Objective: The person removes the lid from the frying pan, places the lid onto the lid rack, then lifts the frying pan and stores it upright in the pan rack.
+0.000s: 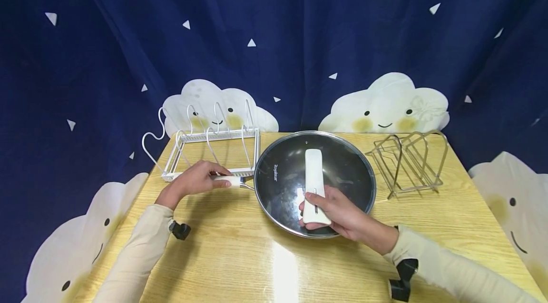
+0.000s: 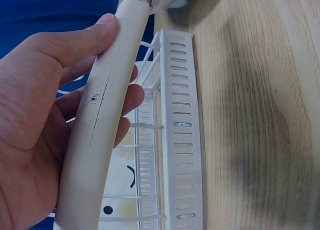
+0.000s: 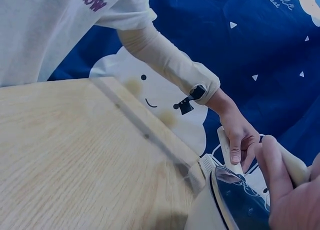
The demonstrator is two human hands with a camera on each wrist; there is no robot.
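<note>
A frying pan with a long cream handle (image 2: 100, 100) sits in the middle of the table, covered by a dark glass lid (image 1: 278, 203) with a metal rim. My left hand (image 1: 194, 180) holds the pan's handle, the thumb along its top and the fingers curled beneath. On the lid stands a long white upright handle (image 1: 314, 172), and my right hand (image 1: 344, 215) grips its near end with the thumb over it. In the right wrist view the pale outer wall of the pan (image 3: 202, 212) shows under the lid's edge.
Behind my left hand stands a white wire rack (image 1: 220, 135) with tall loops, close to the pan's handle. To the right of the pan is a metal wire rack (image 1: 413, 191). A dark blue curtain (image 1: 274, 17) hangs beyond the wooden table (image 1: 231, 255).
</note>
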